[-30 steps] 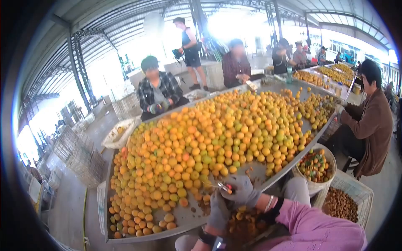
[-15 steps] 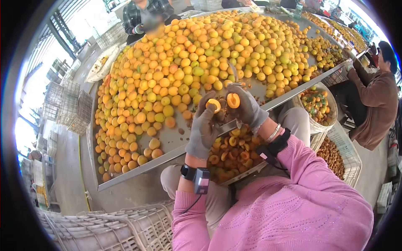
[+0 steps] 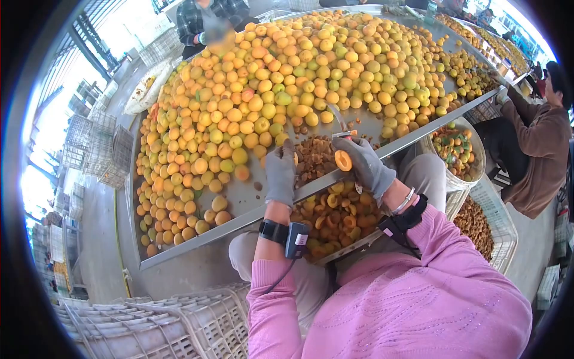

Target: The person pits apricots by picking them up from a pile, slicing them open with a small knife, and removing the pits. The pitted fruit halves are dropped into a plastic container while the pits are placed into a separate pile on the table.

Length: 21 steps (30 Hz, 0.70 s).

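My left hand [image 3: 281, 173], in a grey glove, is closed at the table's near edge. Only a sliver of the apricot half [image 3: 295, 158] shows at its fingertips. My right hand [image 3: 369, 169], gloved too, grips a knife [image 3: 339, 117] with a curved blade pointing away from me. An apricot half [image 3: 342, 160] with its orange cut face showing is pinched in the same hand. Between and beyond the hands lies a heap of brown apricot pits [image 3: 315, 157]. Below them, a crate of apricot halves [image 3: 338, 218] stands under the table edge.
Whole apricots [image 3: 257, 90] cover much of the metal table [image 3: 242, 206]. At right are a bucket of fruit [image 3: 454, 149], a crate of pits [image 3: 475, 230] and a seated person in brown [image 3: 541, 143]. Another person [image 3: 209, 21] is across the table. Plastic crates [image 3: 149, 329] stand at lower left.
My hands have moved apart. The left has shifted left and turned, hiding most of its apricot half; the right has moved slightly right and down with the knife and its half.
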{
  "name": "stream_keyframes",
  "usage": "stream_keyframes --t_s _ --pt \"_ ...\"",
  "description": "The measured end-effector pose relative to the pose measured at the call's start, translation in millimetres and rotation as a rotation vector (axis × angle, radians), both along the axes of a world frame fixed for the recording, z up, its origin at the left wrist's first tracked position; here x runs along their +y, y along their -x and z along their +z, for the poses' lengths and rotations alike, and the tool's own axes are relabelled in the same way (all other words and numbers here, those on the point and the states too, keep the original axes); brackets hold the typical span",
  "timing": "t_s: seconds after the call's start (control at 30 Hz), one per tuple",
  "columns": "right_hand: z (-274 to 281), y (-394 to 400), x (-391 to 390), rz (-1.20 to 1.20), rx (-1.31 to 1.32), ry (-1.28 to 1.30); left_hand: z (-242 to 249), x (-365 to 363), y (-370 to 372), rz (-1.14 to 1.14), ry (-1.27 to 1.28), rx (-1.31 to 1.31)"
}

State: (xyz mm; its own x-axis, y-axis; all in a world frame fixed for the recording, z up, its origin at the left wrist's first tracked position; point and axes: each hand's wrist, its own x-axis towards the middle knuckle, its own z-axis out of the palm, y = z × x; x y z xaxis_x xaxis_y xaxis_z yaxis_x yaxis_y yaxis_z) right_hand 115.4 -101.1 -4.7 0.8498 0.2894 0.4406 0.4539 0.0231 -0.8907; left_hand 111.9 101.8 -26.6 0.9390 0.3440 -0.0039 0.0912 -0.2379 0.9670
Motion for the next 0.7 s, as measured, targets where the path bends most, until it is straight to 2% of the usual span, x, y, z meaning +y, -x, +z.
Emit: stream_keyframes --t_s 0.03,0.07,0.1,0.13,0.17,0.2,0.23,0.3,0.33,0.37,0.43,0.5,0.6,0.67,0.7 --pt "2.1 0.2 -1.7 0.000 0.003 -0.002 14.7 -1.8 7.7 -0.003 0.167 0.085" --pt "18.6 4.5 -1.8 -0.008 0.383 0.061 26.3 -4.4 13.4 -0.009 0.334 0.170" --pt "27.5 6.0 -3.0 -0.019 0.762 0.122 29.9 -7.3 16.6 -0.016 0.333 0.171" --pt "24.8 6.8 -4.4 -0.027 0.764 0.120 31.3 -10.0 21.0 -0.103 0.339 0.205" --pt "20.2 9.2 -5.6 0.001 0.649 0.185 29.7 -12.0 25.9 -0.189 0.345 0.240" --pt "19.7 10.6 -6.0 0.031 0.534 0.250 29.5 -10.6 32.8 -0.385 0.355 0.220" --pt "23.4 10.7 -9.3 0.026 0.537 0.251 30.3 -11.0 39.4 -0.390 0.357 0.222" --pt "41.8 13.0 -16.5 0.143 0.594 0.498 55.2 -15.2 55.9 -0.611 0.169 0.105" --pt "20.2 2.6 -20.4 0.129 0.504 0.431 61.4 -14.7 58.6 -0.682 0.123 0.052" --pt "23.8 -4.1 -23.5 0.120 0.507 0.439 57.6 -12.3 57.7 -0.690 0.133 0.050" --pt "35.3 -22.3 -26.1 0.046 0.641 0.499 50.1 -5.8 54.9 -0.702 0.524 0.163" --pt "37.4 -46.5 -24.0 -0.030 0.574 0.519 52.4 -1.4 50.9 -0.670 0.542 0.174" --pt "36.1 -89.1 -21.8 -0.093 0.603 0.601 43.4 2.6 42.1 -0.496 0.737 0.279" --pt "44.8 -105.1 -11.0 -0.162 0.440 0.810 41.6 -5.9 41.2 -0.524 0.739 0.273" --pt "35.3 -117.1 -5.5 -0.151 0.433 0.818 41.4 -8.8 40.1 -0.553 0.730 0.267"
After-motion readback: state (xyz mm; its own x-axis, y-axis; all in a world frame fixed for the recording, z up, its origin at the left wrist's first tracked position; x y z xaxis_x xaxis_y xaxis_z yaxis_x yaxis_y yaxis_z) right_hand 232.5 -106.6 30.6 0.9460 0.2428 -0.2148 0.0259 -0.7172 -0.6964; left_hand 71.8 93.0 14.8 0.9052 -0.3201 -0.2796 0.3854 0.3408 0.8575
